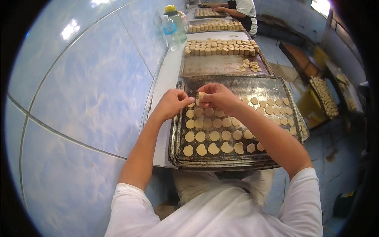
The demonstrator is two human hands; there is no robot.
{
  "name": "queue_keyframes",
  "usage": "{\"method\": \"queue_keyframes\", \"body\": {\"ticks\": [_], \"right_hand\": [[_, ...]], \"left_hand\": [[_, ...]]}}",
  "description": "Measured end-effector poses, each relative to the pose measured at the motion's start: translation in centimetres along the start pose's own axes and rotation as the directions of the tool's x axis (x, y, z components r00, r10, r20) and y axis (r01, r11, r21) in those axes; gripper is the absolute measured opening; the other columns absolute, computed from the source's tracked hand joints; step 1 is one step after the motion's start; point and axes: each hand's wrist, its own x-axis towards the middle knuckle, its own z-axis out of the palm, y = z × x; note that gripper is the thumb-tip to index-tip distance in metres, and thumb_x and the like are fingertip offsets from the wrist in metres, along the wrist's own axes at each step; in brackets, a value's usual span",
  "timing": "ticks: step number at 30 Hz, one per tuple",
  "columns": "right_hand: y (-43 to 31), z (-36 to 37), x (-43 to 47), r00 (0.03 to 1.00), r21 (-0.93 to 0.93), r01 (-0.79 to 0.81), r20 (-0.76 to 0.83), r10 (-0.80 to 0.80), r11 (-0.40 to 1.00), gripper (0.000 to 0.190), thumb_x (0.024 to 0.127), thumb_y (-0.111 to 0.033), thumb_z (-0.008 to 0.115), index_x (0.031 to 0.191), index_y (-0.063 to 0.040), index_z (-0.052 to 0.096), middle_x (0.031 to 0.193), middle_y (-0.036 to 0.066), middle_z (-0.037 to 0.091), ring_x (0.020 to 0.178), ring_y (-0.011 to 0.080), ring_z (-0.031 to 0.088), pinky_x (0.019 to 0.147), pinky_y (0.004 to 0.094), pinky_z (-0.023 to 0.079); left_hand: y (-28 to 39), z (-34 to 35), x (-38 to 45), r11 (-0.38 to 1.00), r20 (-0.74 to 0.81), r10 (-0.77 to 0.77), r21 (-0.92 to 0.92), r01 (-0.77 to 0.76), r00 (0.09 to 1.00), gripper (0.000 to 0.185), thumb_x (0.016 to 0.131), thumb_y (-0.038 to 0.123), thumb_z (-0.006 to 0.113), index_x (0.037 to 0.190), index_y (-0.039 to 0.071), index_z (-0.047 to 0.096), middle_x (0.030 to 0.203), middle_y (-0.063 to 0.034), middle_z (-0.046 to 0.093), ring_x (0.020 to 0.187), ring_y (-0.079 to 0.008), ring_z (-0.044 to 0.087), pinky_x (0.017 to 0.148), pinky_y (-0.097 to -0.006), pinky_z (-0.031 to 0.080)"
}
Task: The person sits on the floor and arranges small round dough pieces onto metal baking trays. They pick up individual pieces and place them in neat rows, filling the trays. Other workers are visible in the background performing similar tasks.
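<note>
A worn dark metal baking tray (234, 84) lies before me, with rows of thin round dough discs (217, 123) on it. My right hand (217, 97) is above the tray's far left part and pinches a small piece of dough (202, 95) between thumb and fingers. Just to its left, my left hand (174, 102) hovers by the tray's left rim, thumb and fingertips close together. Its fingertips are near a dough disc (191, 105) at the end of a row; whether they hold anything is unclear. My right forearm hides some discs.
Beyond the tray, another tray (204, 65) carries short dough cylinders (220, 47) and loose flat dough pieces (251, 65). A water bottle (170, 32) and a yellow-lidded jug (179, 25) stand by the tiled wall (97, 74). Farther back, a person (247, 13) works at another tray (210, 13).
</note>
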Motion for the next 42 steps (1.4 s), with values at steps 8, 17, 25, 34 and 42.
{"method": "queue_keyframes", "body": {"ticks": [8, 17, 25, 34, 42], "right_hand": [[-1.0, -0.4, 2.0, 0.996, 0.083, 0.024, -0.087, -0.017, 0.996, 0.040, 0.090, -0.001, 0.071, 0.126, 0.012, 0.059, 0.091, 0.013, 0.070, 0.074, 0.0145, 0.067, 0.063, 0.0253, 0.054], [-1.0, -2.1, 2.2, 0.999, 0.044, 0.031, -0.046, -0.029, 0.999, 0.040, 0.092, -0.007, 0.074, 0.126, 0.010, 0.061, 0.093, 0.013, 0.071, 0.076, 0.0144, 0.069, 0.065, 0.0266, 0.056], [-0.7, -4.3, 0.9, 0.993, 0.032, 0.072, -0.100, -0.069, 0.997, 0.037, 0.091, -0.008, 0.076, 0.121, 0.009, 0.063, 0.096, 0.013, 0.072, 0.076, 0.0144, 0.069, 0.067, 0.0268, 0.057], [-0.4, -6.3, -0.2, 0.985, 0.091, 0.015, -0.171, 0.001, 0.996, 0.034, 0.098, -0.013, 0.066, 0.123, 0.009, 0.063, 0.096, 0.016, 0.071, 0.076, 0.0176, 0.070, 0.066, 0.0285, 0.057], [-1.0, -7.5, -1.0, 0.986, -0.115, -0.070, -0.159, 0.051, 0.991, 0.024, 0.096, -0.022, 0.074, 0.107, -0.001, 0.068, 0.088, 0.002, 0.066, 0.069, 0.0132, 0.065, 0.062, 0.0253, 0.053]], "left_hand": [[0.5, -1.0, 3.7, 0.996, 0.057, 0.022, -0.090, -0.016, 0.998, 0.028, 0.095, 0.027, 0.070, 0.098, -0.001, 0.074, 0.087, -0.0037, 0.069, 0.076, -0.0130, 0.060, 0.070, -0.0302, 0.049], [0.8, 0.2, 5.3, 0.961, 0.074, 0.128, -0.255, -0.105, 0.989, 0.031, 0.092, 0.030, 0.075, 0.093, -0.001, 0.075, 0.082, -0.0016, 0.069, 0.074, -0.0135, 0.060, 0.070, -0.0322, 0.051], [2.9, 1.6, 5.6, 0.993, 0.043, 0.118, -0.029, -0.117, 0.992, 0.026, 0.093, 0.027, 0.075, 0.094, 0.001, 0.076, 0.076, -0.0007, 0.067, 0.071, -0.0112, 0.058, 0.067, -0.0315, 0.050], [5.2, 2.8, 6.8, 0.979, 0.126, 0.155, -0.152, -0.135, 0.980, 0.022, 0.092, 0.021, 0.071, 0.096, 0.000, 0.076, 0.080, -0.0011, 0.068, 0.074, -0.0101, 0.058, 0.069, -0.0303, 0.049], [5.5, 3.3, 6.8, 0.977, 0.145, 0.145, -0.177, -0.119, 0.979, 0.027, 0.091, 0.026, 0.070, 0.100, 0.001, 0.075, 0.084, -0.0015, 0.066, 0.073, -0.0102, 0.055, 0.064, -0.0280, 0.046]]}}
